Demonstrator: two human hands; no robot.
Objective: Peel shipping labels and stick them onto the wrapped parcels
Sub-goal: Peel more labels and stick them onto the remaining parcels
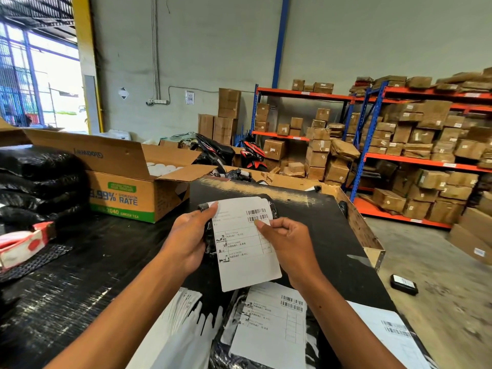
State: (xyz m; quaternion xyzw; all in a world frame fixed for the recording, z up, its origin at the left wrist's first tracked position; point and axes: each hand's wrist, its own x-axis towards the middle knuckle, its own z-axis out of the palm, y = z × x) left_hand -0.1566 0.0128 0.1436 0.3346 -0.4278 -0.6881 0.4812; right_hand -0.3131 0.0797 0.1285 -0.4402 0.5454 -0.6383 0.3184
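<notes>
Hands meet over a black worktable (332,235) in a warehouse, where a person holds a shipping label (246,243) against a small parcel wrapped in black film (209,235). The left hand (187,241) curls around the parcel's side, thumb pinning the label's upper left corner; the right hand (283,242) pinches the label's right edge just below the barcodes. The label hangs well past the parcel's lower edge, and whether its backing is off cannot be told. Nearer the camera lies a second wrapped parcel (266,334) already bearing a label, beside a stack of white sheets (181,312) and another loose label (394,331). An open carton (127,187) and racks of brown boxes (415,147) stand behind. The label looks thin, light and limp, likely to curl or crease, so it is best handled by its edges and corners; the slick, soft film probably calls for a firm hold from the side while the paper is smoothed down.
</notes>
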